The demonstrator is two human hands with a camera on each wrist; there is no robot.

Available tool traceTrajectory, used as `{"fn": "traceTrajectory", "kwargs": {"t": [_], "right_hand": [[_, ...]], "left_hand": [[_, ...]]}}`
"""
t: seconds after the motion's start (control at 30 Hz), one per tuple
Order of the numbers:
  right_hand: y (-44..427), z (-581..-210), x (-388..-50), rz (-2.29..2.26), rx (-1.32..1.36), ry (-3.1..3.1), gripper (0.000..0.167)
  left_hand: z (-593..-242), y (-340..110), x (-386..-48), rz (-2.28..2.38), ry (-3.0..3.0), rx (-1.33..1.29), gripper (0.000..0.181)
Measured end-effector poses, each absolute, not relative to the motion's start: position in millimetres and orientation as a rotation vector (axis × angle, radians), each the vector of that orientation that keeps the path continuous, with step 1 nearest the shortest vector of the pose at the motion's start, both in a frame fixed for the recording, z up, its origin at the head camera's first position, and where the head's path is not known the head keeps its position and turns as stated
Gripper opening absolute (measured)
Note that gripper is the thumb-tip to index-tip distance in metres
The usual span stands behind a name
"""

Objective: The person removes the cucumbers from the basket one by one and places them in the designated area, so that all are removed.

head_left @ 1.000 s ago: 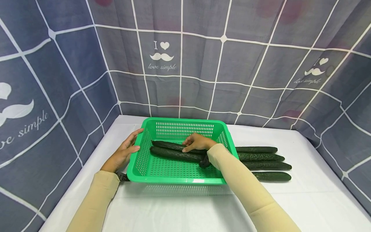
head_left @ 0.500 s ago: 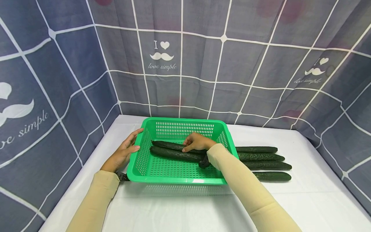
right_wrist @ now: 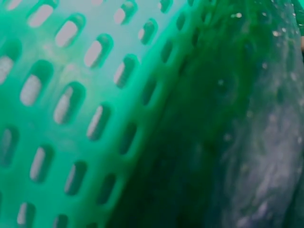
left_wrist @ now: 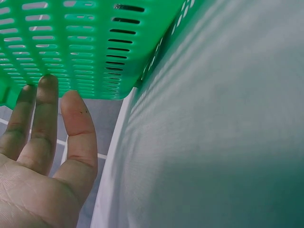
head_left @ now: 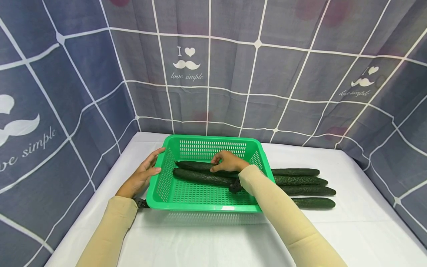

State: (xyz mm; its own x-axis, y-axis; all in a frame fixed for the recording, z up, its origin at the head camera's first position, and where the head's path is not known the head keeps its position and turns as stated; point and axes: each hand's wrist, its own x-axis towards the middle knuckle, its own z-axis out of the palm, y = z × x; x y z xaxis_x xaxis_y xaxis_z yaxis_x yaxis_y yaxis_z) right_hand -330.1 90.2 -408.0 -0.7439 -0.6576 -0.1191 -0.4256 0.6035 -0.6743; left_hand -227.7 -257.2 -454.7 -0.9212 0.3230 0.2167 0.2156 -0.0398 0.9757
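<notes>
Two long dark-green cucumbers (head_left: 200, 177) lie in the green perforated plastic basket (head_left: 207, 208) mid-frame, the right hand (head_left: 228, 162) pinching the rear one (head_left: 192, 165); four more (head_left: 308, 190) lie on the white-clothed table (head_left: 200, 241) at right: a third in, I'd judge. The left hand (head_left: 141, 174), fingers loosely straight, touches the basket.

Bright green is shown by the rectangular, slot-patterned plastic basket (head_left: 200, 207). Dark green is shared by the two long cucumbers (head_left: 200, 177) within it and the four long cucumbers (head_left: 308, 190) (one mottled paler) toward the white cloth-covered table's (head_left: 200, 241) right edge. Beyond its far edge, a grey fabric curtain (head_left: 230, 70) is gridded in white. Fabric sleeves (head_left: 290, 222) are coloured plain beige.
</notes>
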Motion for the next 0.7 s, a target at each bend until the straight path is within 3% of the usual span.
{"fn": "traceTrajectory", "kwargs": {"t": [0.23, 0.53, 0.7], "right_hand": [[89.1, -407.6, -329.9, -1.017, -0.908, 2.491, 0.024], [88.4, -404.2, -330.5, -1.085, -0.833, 2.507, 0.042], [89.1, -403.7, -330.5, -1.103, -0.858, 2.534, 0.04]], "left_hand": [[-456.1, -257.6, -229.8, 2.134, 2.107, 0.589, 0.076], [-456.6, -258.0, -229.3, 2.143, 2.083, 0.586, 0.075], [-455.7, -257.2, -228.4, 2.14, 2.08, 0.607, 0.074]]}}
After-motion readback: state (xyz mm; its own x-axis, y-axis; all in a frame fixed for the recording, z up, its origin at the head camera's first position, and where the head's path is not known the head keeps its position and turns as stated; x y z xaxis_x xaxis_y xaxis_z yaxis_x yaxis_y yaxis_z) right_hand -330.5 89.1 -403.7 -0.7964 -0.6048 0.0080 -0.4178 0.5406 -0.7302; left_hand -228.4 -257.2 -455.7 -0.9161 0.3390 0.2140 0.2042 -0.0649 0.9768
